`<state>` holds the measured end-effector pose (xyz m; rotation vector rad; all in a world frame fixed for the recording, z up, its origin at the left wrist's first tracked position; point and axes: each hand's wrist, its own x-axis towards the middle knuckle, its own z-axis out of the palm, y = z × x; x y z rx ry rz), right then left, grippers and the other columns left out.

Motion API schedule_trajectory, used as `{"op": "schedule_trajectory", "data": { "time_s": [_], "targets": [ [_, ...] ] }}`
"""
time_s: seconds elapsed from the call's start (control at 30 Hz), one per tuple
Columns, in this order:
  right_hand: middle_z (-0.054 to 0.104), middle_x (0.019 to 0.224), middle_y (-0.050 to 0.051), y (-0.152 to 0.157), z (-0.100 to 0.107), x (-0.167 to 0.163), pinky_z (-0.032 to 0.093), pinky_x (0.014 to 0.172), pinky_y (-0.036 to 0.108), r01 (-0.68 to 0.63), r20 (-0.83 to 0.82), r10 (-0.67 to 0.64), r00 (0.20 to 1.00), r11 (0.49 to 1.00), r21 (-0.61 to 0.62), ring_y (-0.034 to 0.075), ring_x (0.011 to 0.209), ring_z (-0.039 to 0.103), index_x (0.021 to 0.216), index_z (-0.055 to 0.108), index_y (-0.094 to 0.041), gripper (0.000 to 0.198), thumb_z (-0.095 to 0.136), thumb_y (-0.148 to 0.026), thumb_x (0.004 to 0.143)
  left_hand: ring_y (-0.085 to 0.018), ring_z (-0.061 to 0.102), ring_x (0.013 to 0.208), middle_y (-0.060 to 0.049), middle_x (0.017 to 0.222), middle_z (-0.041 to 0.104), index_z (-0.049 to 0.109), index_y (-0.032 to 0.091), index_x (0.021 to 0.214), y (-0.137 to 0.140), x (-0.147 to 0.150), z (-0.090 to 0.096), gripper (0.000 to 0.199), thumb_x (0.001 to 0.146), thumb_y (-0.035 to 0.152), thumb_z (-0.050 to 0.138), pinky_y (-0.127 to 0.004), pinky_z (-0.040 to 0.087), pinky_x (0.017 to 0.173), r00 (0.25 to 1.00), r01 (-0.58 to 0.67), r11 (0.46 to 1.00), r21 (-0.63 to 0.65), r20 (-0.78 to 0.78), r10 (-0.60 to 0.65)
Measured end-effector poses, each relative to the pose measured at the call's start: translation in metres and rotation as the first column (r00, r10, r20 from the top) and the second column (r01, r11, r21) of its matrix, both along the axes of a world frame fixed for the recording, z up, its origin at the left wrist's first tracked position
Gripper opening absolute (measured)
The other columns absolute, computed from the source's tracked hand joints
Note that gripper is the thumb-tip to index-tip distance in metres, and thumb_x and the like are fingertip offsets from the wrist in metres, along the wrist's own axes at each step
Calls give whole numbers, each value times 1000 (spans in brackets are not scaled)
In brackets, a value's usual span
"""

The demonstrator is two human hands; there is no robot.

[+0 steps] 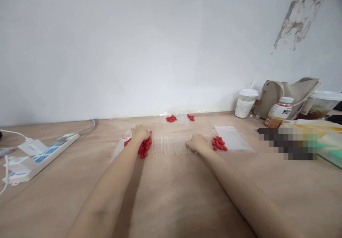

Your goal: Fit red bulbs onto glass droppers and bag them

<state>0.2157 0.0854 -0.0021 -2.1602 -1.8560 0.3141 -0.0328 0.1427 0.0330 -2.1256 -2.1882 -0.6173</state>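
My left hand (140, 133) is curled down at the far edge of a pile of small red rounded pieces (144, 148). Its fingertips are hidden, so what they grip cannot be made out. A row of thin clear plastic sticks or tubes (168, 145) lies side by side in the middle of the table. Over the right part of that row, my right hand (198, 142) is closed, fingers bent down among the sticks; whatever is between them is too small to see. Just right of it sits a smaller red heap (219, 143), beside a clear zip bag (233, 138).
Against the wall lie clear bags with red pieces (171, 118). A white power strip (42, 159) with chargers is at left. On the right stand a lidded cup (245, 103), a drink bottle (279, 112), a grey bag (291, 92) and another cup (320, 104).
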Motion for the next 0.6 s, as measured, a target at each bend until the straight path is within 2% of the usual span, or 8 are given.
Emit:
{"op": "schedule_trajectory", "data": {
  "time_s": [0.1,0.2,0.3,0.37,0.43,0.5,0.53,0.6],
  "targets": [
    [64,83,16,0,-2,0,43,60,33,0,-19,1,1000,1000,10,27,81,60,83,62,-14,28,49,-31,66,-33,49,95,-15,84,62,59,16,62,-14,8,11,21,75,31,52,-44,34,79,999,43,995,92,-1,-43],
    [64,76,15,0,-1,1,42,56,31,-19,-36,19,999,1000,13,27,75,61,75,63,-14,24,48,-31,67,-23,51,94,-10,94,59,55,16,83,-48,22,9,17,83,26,42,-33,38,78,985,163,974,158,33,-170],
    [63,66,12,-4,7,4,39,53,28,-65,-46,66,997,998,27,24,66,60,65,61,-14,20,48,-29,67,-14,55,77,-2,85,60,51,19,88,-95,35,-12,13,85,27,41,-23,43,66,937,322,938,131,99,-336],
    [62,61,9,-9,16,6,38,53,26,-114,-52,117,992,992,62,21,63,59,59,59,-14,20,47,-27,69,-14,55,74,-3,83,58,48,18,93,-125,41,-30,13,84,24,41,-23,43,63,824,459,876,146,298,-481],
    [61,61,7,-17,23,7,38,55,24,-166,-58,173,983,979,116,18,64,58,60,58,-15,22,44,-26,72,-15,54,75,-3,83,56,46,18,104,-144,44,-42,21,84,21,41,-25,44,65,757,523,841,139,378,-533],
    [63,69,5,-28,24,7,38,59,22,-252,-90,274,957,946,205,15,67,57,71,58,-16,21,41,-26,77,-16,53,78,-4,84,55,51,18,104,-150,43,-47,22,84,20,41,-26,43,69,743,555,821,129,368,-560],
    [63,73,4,-34,21,8,39,61,21,-316,-120,356,927,911,264,14,69,57,78,58,-16,20,40,-26,78,-16,53,79,-4,85,55,54,18,99,-149,43,-47,21,84,21,41,-26,43,69,747,557,821,127,355,-562],
    [62,79,4,-47,10,9,40,64,21,-437,-173,534,828,807,398,12,71,56,93,55,-15,22,39,-25,81,-17,53,80,-5,87,55,59,17,90,-142,43,-46,19,84,24,42,-25,43,66,762,535,834,137,349,-546]
  ]
}}
